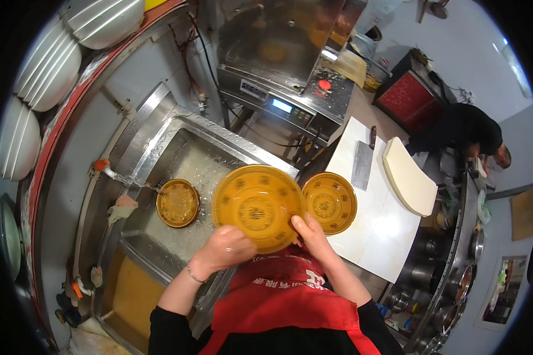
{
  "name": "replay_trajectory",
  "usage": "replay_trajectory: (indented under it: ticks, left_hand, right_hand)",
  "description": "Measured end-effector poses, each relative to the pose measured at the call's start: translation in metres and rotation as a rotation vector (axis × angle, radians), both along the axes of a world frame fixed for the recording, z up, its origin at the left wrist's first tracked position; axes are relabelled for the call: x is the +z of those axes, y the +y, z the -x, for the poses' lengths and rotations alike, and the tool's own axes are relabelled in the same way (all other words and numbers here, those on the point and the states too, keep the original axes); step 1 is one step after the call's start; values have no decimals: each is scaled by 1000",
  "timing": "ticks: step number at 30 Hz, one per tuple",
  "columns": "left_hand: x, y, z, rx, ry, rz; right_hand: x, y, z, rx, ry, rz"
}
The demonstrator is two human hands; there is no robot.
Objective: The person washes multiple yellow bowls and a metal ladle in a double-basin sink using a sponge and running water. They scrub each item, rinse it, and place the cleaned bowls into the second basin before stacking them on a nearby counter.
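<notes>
A large yellow-brown patterned bowl (pixel 260 195) is held over the sink's near right corner, tilted so its inside shows. My right hand (pixel 312 233) grips its right rim, thumb on the inside. At its lower left rim, my left hand (pixel 231 249) is curled and slightly blurred; whether it grips the rim or holds something is unclear. A smaller brown bowl (pixel 177 203) sits in the steel sink (pixel 137 226) under water running from a white spout (pixel 110 172). Partly behind the held bowl, another yellow-brown bowl (pixel 333 202) rests at the left edge of a white worktop (pixel 377 239).
A cleaver (pixel 363 164) and a cream cutting board (pixel 408 177) lie on the worktop. Beyond the sink stands a steel machine (pixel 266 88) with a lit display. Stacked white bowls (pixel 49 75) line the left shelf. Another person (pixel 466 128) bends over a counter at right.
</notes>
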State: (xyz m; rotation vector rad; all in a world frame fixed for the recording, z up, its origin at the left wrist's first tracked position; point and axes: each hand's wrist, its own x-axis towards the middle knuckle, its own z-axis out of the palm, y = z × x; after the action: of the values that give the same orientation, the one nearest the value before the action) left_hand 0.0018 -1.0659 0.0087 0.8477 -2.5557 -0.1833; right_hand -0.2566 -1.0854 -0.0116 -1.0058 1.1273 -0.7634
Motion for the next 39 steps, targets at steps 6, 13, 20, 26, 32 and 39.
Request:
replay_trajectory:
  ticks: [6,13,20,26,32,39]
  left_hand:
    - [-38,-43,55,62,39,201]
    - [-233,-44,-75,1031,77,-376]
    - [-288,-7,-143,1065,-164,-837]
    - [-294,-9,-143,870,-416,-661]
    - [-232,-17,-145,820,-461,-673]
    - [-187,-65,-207,1149,334,-693]
  right_hand:
    - [-40,35,68,-517,256,5]
    - [-80,33,114,-685,429,12]
    - [-102,27,129,-425,1099,-60]
    - [-136,29,134,-594,622,-147]
    - [-130,30,115,-793,448,-186]
    - [-123,30,116,-807,486,-218]
